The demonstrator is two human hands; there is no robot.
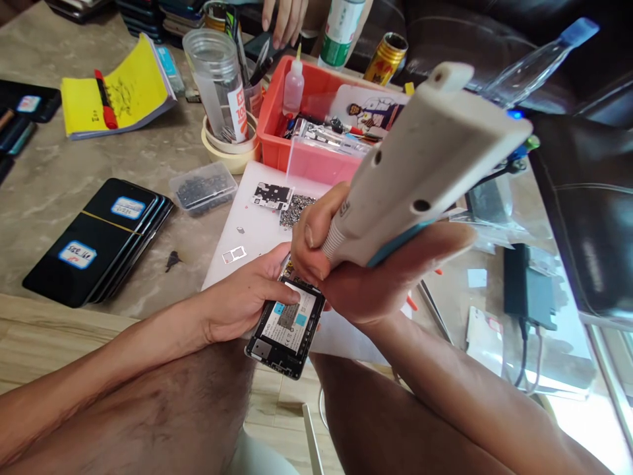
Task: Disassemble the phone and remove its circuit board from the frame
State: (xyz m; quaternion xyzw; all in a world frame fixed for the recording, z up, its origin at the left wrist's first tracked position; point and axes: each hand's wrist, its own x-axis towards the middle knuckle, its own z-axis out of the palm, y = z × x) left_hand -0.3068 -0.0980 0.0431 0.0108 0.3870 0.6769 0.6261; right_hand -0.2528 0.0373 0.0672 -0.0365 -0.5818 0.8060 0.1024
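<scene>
Opened vivo phone (283, 340) is sitting low over the near edge of the white mat (227, 227); left hand (247, 290) is holding it, thumb pressing on the battery (295, 309). Right hand (368, 284) is gripping an electric screwdriver (403, 158), nose pointing down at the phone's upper end. Status: back cover is off, battery is lying in its bay. SIM tray (234, 254) is lying loose on the mat, bracket plate (271, 196) and screw heap (297, 211) farther up; if tray and plate belong here, refitting is remaining. Can't tell whether screws are coming out or going in. Right fingers are hiding the bit and most of the top board. Beyond the red bin (271, 142), another person's hand (287, 20) is getting cut off by the frame.
</scene>
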